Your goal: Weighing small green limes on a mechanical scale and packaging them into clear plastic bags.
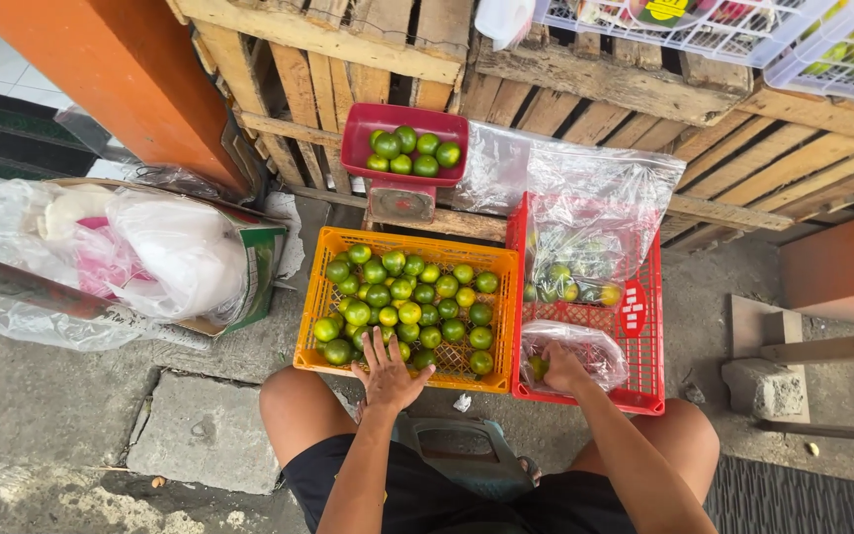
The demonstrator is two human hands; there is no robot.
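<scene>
- Head view, looking straight down at a seated person, knees at lower centre of the frame.
- Left hand [388, 374]: fingers spread wide, palm down, resting on the limes [402, 307] at the near edge of the orange crate [308, 326], centre of frame. Grip wide; nothing closed in it.
- Right hand [562, 368]: reaches into the mouth of a clear plastic bag [585, 351] lying in the near part of the red crate [644, 396], just right of the orange one. Whether the fingers close on a lime cannot be told; the film hides them.
- Bag: lies on its side, long axis roughly left to right, mouth toward the hand. One or two limes show through it.
- A second, larger clear bag [590, 227] at the far end of the red crate holds a good many limes.
- Red scale pan [358, 148], upper centre, carries about seven limes.
- Progress, as a judgement: one bag looks filled, the near bag barely started, the orange crate mostly full. Most of the sorting remains.
- White bags in a carton [264, 267], left; wooden pallets [585, 79] behind.
</scene>
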